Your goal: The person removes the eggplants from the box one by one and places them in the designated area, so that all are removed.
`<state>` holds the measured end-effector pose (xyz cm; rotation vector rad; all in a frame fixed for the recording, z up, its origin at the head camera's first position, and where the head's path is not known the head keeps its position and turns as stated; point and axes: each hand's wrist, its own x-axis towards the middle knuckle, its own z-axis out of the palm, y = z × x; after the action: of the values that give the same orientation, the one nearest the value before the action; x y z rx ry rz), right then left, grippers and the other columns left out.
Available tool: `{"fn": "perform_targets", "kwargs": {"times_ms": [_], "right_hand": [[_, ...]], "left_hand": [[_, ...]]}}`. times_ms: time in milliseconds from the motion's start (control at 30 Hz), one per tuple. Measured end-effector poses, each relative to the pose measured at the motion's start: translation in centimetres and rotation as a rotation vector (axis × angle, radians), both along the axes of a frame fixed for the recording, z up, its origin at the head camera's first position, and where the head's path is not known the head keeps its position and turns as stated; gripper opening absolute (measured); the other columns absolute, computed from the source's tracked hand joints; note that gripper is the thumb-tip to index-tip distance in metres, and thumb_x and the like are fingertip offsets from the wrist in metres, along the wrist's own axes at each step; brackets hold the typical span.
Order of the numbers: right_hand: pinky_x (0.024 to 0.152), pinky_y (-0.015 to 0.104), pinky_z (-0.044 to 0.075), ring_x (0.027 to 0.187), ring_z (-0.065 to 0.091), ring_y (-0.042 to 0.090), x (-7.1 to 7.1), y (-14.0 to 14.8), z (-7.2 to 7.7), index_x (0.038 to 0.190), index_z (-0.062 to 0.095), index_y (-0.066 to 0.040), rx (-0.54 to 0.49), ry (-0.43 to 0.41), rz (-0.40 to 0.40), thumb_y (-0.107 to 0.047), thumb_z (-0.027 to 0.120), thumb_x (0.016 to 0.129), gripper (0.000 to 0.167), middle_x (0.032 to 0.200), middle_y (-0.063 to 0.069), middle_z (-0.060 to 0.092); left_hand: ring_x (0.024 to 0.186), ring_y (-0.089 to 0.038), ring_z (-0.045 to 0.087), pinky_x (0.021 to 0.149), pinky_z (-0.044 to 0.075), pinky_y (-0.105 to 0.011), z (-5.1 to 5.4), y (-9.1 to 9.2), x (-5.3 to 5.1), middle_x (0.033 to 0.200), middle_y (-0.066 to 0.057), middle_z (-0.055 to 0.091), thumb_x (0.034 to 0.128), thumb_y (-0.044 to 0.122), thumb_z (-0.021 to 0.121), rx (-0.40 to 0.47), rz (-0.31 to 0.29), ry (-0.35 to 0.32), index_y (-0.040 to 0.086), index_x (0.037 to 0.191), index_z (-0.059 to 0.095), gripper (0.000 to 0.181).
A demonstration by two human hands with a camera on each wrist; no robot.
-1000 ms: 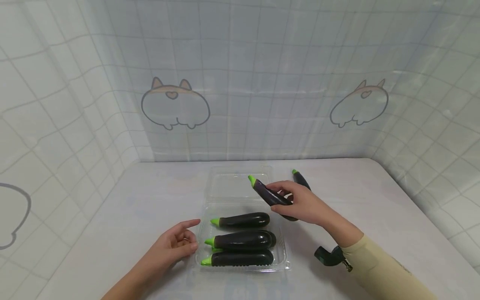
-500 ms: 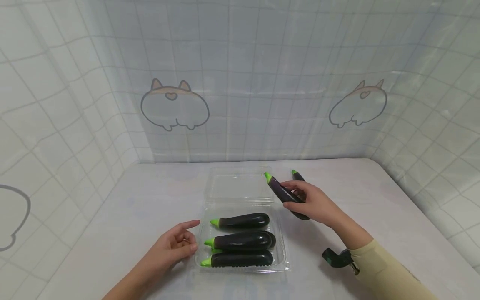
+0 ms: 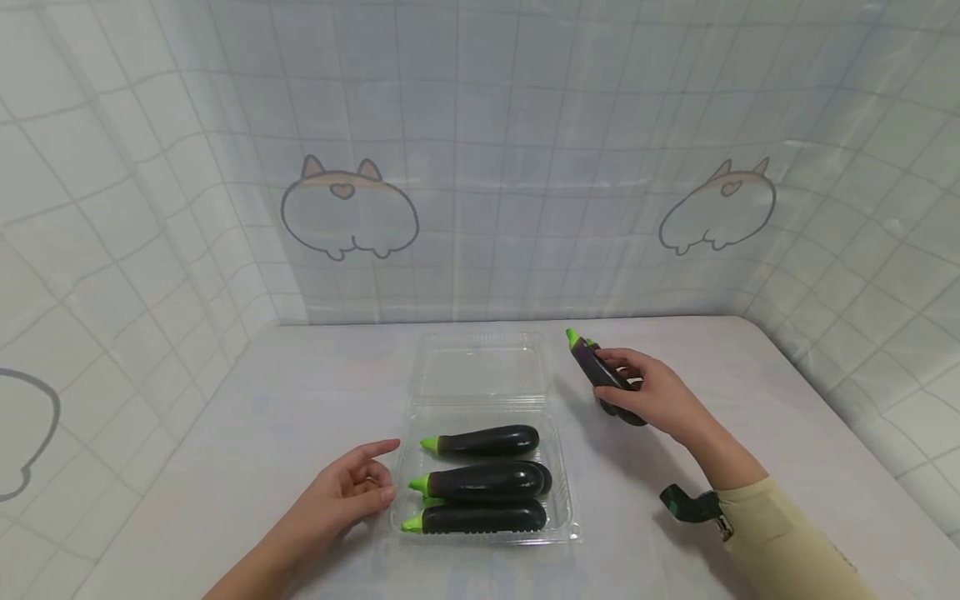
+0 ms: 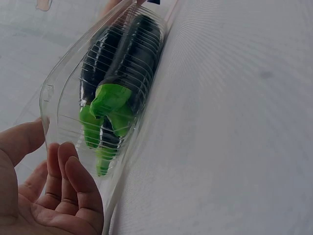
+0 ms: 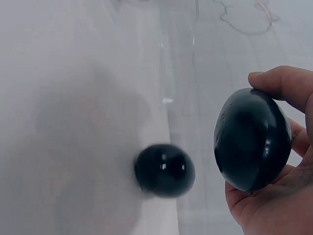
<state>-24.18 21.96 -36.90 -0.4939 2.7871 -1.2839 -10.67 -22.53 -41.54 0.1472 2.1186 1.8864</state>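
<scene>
My right hand (image 3: 656, 396) grips a dark eggplant (image 3: 597, 367) by its body, green stem pointing up and left, right of the clear container (image 3: 558, 467). In the right wrist view the held eggplant (image 5: 252, 142) is seen end-on between thumb and fingers; a second eggplant (image 5: 165, 170) lies on the table beside it. Several eggplants (image 3: 487, 482) lie in the container, stems to the left. My left hand (image 3: 345, 492) is at the container's left edge, its fingers loosely bent; in the left wrist view its fingertips touch the clear wall (image 4: 51, 117).
The container's clear lid (image 3: 480, 371) lies folded back behind it on the white table (image 3: 315, 375). A dark device (image 3: 692, 505) is strapped at the right wrist. A grid-patterned sheet (image 3: 525, 167) hangs at the back and along both sides.
My right hand has moved right, away from the container, with the eggplant in its grip. The held eggplant now overlaps the one lying on the table. The left hand has stayed put.
</scene>
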Motion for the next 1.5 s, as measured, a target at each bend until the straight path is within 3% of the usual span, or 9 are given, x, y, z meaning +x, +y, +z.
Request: {"fn": "perform_targets", "kwargs": {"times_ms": [533, 767, 1167, 1500], "right_hand": [[0.086, 0.045, 0.051, 0.119, 0.052, 0.036, -1.5, 2.9, -0.6, 0.146, 0.048, -0.015, 0.008, -0.015, -0.082, -0.038, 0.073, 0.09, 0.065, 0.135, 0.019, 0.053], [0.088, 0.046, 0.049, 0.118, 0.053, 0.036, -2.2, 4.0, -0.8, 0.145, 0.048, -0.013, -0.015, -0.003, -0.108, -0.031, 0.073, 0.091, 0.062, 0.134, 0.02, 0.053], [0.094, 0.052, 0.045, 0.127, 0.045, 0.04, -2.7, 5.8, -1.5, 0.151, 0.04, -0.011, -0.028, -0.117, -0.175, -0.032, 0.071, 0.093, 0.069, 0.144, 0.024, 0.044], [0.096, 0.054, 0.042, 0.128, 0.043, 0.041, -3.1, 6.9, -2.4, 0.153, 0.038, -0.013, 0.003, -0.132, -0.226, -0.039, 0.067, 0.094, 0.071, 0.148, 0.027, 0.039]], "left_hand": [[0.081, -0.015, 0.055, 0.066, 0.048, -0.024, 0.0, -0.2, 0.2, 0.102, -0.015, 0.056, 0.093, 0.009, 0.069, 0.024, -0.011, 0.007, 0.001, 0.15, 0.033, 0.067], [0.081, -0.014, 0.055, 0.066, 0.048, -0.024, 0.2, -0.2, 0.5, 0.103, -0.014, 0.056, 0.0931, 0.009, 0.069, 0.02, -0.003, 0.0, 0.002, 0.15, 0.033, 0.067], [0.083, -0.014, 0.056, 0.068, 0.048, -0.024, 0.3, -0.2, 0.7, 0.103, -0.014, 0.056, 0.0937, 0.01, 0.068, 0.019, -0.007, 0.0, 0.001, 0.149, 0.034, 0.066], [0.081, -0.013, 0.055, 0.067, 0.048, -0.023, 0.5, -0.1, 0.8, 0.103, -0.015, 0.056, 0.0943, 0.008, 0.067, 0.02, -0.021, 0.026, -0.001, 0.149, 0.033, 0.065]]}}
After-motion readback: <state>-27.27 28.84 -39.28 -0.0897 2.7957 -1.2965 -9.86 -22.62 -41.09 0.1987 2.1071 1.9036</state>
